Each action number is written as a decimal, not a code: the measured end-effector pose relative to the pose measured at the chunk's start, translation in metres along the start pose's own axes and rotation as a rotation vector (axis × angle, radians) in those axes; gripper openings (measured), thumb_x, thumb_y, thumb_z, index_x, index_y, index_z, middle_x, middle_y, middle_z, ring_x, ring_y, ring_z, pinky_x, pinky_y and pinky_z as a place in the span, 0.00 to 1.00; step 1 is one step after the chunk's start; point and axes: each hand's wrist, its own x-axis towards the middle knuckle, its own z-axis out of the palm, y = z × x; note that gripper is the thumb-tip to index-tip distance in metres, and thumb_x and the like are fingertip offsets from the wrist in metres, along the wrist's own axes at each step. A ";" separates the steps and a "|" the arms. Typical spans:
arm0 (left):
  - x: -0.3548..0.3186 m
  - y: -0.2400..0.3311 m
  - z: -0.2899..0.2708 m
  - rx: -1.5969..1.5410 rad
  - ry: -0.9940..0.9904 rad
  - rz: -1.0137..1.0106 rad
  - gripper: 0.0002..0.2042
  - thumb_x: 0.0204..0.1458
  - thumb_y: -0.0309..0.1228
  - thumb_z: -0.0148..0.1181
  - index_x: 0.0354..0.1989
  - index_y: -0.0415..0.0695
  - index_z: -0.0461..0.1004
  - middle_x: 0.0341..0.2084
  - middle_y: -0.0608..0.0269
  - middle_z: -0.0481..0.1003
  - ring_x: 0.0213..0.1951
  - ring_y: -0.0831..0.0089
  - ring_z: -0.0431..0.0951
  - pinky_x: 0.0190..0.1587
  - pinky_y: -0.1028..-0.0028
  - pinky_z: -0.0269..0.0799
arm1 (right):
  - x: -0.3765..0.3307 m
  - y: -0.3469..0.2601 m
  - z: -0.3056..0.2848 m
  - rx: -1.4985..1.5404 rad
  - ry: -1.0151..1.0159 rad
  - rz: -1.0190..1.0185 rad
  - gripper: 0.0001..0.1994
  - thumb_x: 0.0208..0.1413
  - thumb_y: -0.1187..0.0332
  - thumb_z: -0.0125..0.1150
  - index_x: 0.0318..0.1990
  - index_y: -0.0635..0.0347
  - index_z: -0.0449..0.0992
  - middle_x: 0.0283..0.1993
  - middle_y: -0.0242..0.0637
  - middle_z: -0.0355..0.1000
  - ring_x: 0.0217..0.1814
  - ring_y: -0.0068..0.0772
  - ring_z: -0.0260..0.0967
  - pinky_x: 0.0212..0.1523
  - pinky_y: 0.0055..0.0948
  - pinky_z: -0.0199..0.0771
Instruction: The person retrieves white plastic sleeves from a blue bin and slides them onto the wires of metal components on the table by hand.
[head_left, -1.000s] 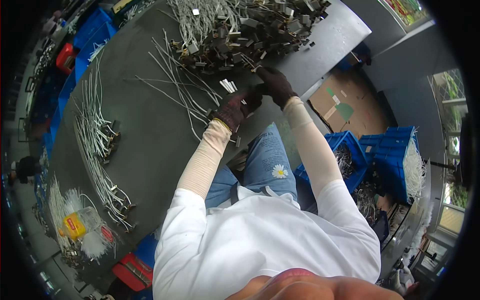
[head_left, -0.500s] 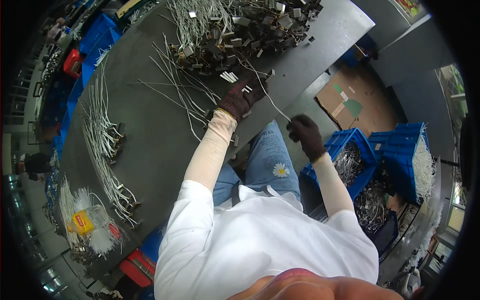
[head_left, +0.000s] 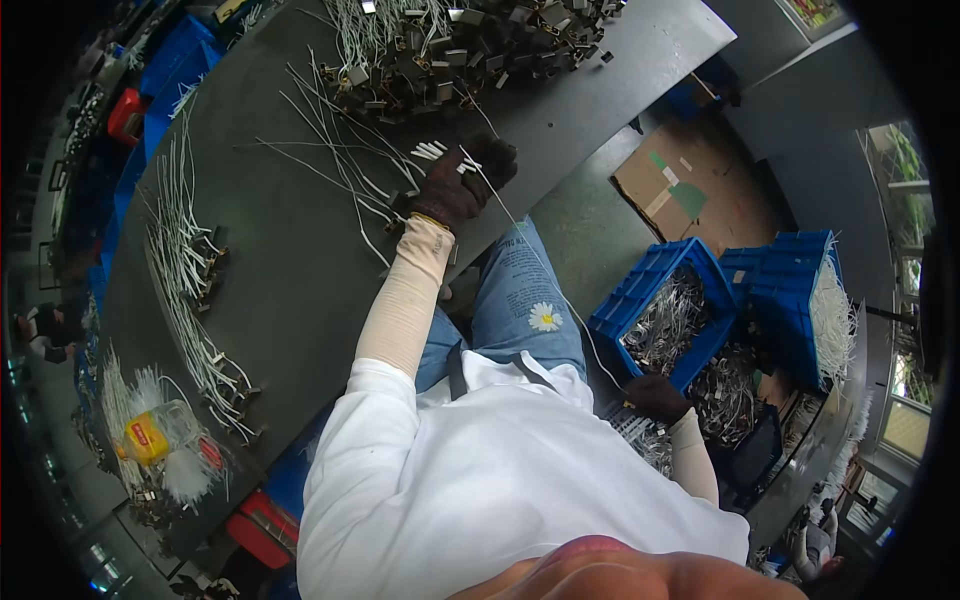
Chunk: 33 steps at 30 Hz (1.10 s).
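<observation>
My left hand [head_left: 455, 188], in a dark knitted glove, is closed at the table's edge. Several short white tubes [head_left: 430, 150] stick out of its fingers. A thin white wire [head_left: 548, 270] passes at those fingers and hangs in a long curve over my lap. Its lower end reaches my right hand [head_left: 658, 400], also gloved, closed low beside the blue crates. Just beyond the left hand lies a heap of small dark metal-cased parts [head_left: 450, 70] with white leads. Loose white wires [head_left: 345, 165] with such parts lie beside the left wrist.
On the left of the grey table [head_left: 270, 250] lie a row of wired parts [head_left: 190, 250] and a clear plastic bottle [head_left: 165, 435] with a yellow label. Blue crates [head_left: 665, 300] of wires stand at my right. Flattened cardboard [head_left: 690, 190] lies on the floor.
My right hand has drawn down and back toward my right side, and the wire now stretches farther between the hands. The left hand stays near the heap's edge, still holding the tubes.
</observation>
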 end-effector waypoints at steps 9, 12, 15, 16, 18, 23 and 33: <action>-0.025 0.044 -0.002 0.149 -0.058 -0.056 0.20 0.64 0.44 0.44 0.57 0.45 0.70 0.53 0.49 0.73 0.54 0.59 0.74 0.21 0.93 0.62 | -0.006 0.050 -0.014 -0.006 0.118 -0.055 0.09 0.50 0.70 0.66 0.38 0.63 0.77 0.35 0.34 0.74 0.39 0.25 0.74 0.37 0.30 0.76; -0.036 0.047 0.010 0.082 -0.013 -0.042 0.20 0.64 0.43 0.47 0.58 0.45 0.70 0.53 0.50 0.72 0.56 0.55 0.73 0.22 0.94 0.64 | -0.010 0.025 -0.015 0.591 0.144 0.236 0.09 0.52 0.70 0.66 0.38 0.63 0.77 0.35 0.34 0.74 0.37 0.27 0.73 0.36 0.29 0.75; -0.033 0.051 -0.002 0.074 -0.116 -0.054 0.19 0.64 0.40 0.48 0.58 0.45 0.69 0.53 0.51 0.73 0.57 0.54 0.72 0.21 0.95 0.63 | -0.010 0.025 -0.016 0.635 0.165 0.228 0.09 0.53 0.69 0.66 0.40 0.62 0.77 0.36 0.34 0.75 0.36 0.27 0.72 0.37 0.28 0.73; -0.033 0.054 -0.006 0.072 -0.116 -0.049 0.19 0.64 0.40 0.48 0.58 0.45 0.69 0.53 0.51 0.73 0.57 0.54 0.72 0.21 0.95 0.63 | -0.010 0.023 -0.017 0.616 0.156 0.218 0.09 0.53 0.69 0.66 0.40 0.62 0.77 0.36 0.34 0.74 0.36 0.26 0.72 0.37 0.28 0.73; -0.034 0.056 -0.010 0.103 -0.232 -0.050 0.19 0.64 0.40 0.49 0.58 0.43 0.68 0.53 0.52 0.73 0.57 0.53 0.71 0.30 0.90 0.72 | -0.011 0.022 -0.018 0.597 0.150 0.210 0.09 0.53 0.69 0.65 0.40 0.63 0.77 0.36 0.34 0.74 0.37 0.26 0.71 0.38 0.27 0.73; -0.033 0.057 -0.011 0.084 -0.197 0.004 0.20 0.64 0.39 0.48 0.58 0.39 0.67 0.51 0.51 0.74 0.57 0.52 0.72 0.49 0.73 0.76 | -0.009 0.015 -0.022 0.583 0.109 0.208 0.09 0.53 0.69 0.66 0.39 0.63 0.77 0.35 0.33 0.75 0.37 0.25 0.72 0.39 0.27 0.73; -0.068 0.035 0.008 0.312 -0.152 -0.091 0.21 0.62 0.41 0.50 0.55 0.36 0.69 0.47 0.46 0.76 0.52 0.54 0.76 0.58 0.55 0.69 | 0.070 -0.047 -0.003 0.349 0.008 0.003 0.12 0.56 0.66 0.62 0.44 0.64 0.77 0.37 0.33 0.75 0.35 0.23 0.71 0.38 0.24 0.73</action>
